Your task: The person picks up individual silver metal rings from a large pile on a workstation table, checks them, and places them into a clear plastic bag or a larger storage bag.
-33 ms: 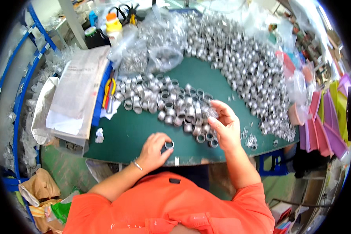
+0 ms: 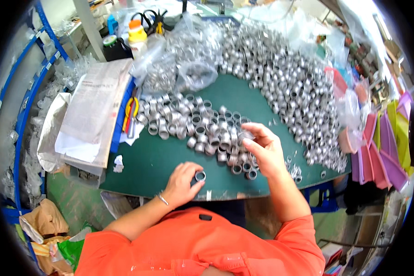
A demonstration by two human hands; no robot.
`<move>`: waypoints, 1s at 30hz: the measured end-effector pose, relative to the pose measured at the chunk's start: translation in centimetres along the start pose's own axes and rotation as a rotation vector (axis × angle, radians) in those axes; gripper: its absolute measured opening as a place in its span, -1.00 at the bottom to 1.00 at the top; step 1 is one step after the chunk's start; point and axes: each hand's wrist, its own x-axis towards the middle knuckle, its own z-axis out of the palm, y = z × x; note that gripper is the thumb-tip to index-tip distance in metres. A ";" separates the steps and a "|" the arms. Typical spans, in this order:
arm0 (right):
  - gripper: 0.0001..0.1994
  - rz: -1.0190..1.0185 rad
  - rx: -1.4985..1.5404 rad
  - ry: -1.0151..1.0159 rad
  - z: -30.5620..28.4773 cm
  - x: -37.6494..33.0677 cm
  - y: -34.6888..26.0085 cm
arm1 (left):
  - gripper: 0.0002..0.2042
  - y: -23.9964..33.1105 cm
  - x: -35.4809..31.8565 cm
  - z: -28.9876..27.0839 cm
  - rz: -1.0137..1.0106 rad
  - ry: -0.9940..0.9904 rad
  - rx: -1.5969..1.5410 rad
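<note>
Near the table's front edge, my left hand (image 2: 181, 184) curls its thumb and fingers round a short metal ring (image 2: 204, 176), its round opening facing up. Farther right, my right hand (image 2: 266, 149) reaches to the edge of a loose cluster of metal rings (image 2: 211, 133). Its thumb and fingertips close on a shiny metal ring (image 2: 244, 136), partly hidden and blurred. The rings of this cluster lie at mixed angles, some on end and some on their sides.
A far larger heap of metal rings (image 2: 290, 87) curves along the green table's (image 2: 237, 89) back and right. Plastic bags of parts (image 2: 170, 69) stand behind the cluster. Newspaper (image 2: 94, 101), yellow-handled pliers (image 2: 131, 110) and a bottle (image 2: 136, 37) are at left; pink and purple bins (image 2: 377, 152) at right.
My right hand's fingertips have shifted slightly left, over the cluster's edge. The ring in my left hand shows its opening a little more fully. The whole view has shifted slightly.
</note>
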 end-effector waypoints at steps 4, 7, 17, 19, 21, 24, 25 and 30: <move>-0.70 0.290 -0.221 -0.246 0.3 8.0 -5.3 | -0.66 -0.2 0.5 -0.2 0.019 -0.015 -0.026; -0.71 0.239 -0.069 -0.233 -1.2 18.7 -7.4 | -0.69 -0.4 0.3 -0.4 -0.010 -0.018 -0.054; -0.74 0.017 -0.205 0.250 -1.1 19.9 -5.8 | -0.70 -0.4 0.2 -0.6 0.007 -0.022 -0.077; -0.79 -0.011 -0.373 0.182 -2.7 15.9 -4.4 | -0.69 -1.0 0.3 -0.2 0.035 0.008 -0.050; -0.84 -0.109 -0.525 0.126 -5.1 11.3 -2.9 | -0.65 -1.5 0.5 0.3 0.062 -0.023 -0.019; -0.89 -0.086 -0.690 0.122 -6.3 4.1 -1.4 | -0.53 -0.3 0.7 -0.4 0.026 -0.067 -0.017; -0.91 -0.053 -0.757 0.121 -5.7 1.7 -1.2 | -0.49 0.0 0.9 -0.6 -0.009 -0.071 -0.050; -0.82 -0.306 -1.057 0.050 -1.1 -4.2 3.1 | -0.55 -0.5 1.7 -0.3 0.077 -0.137 0.032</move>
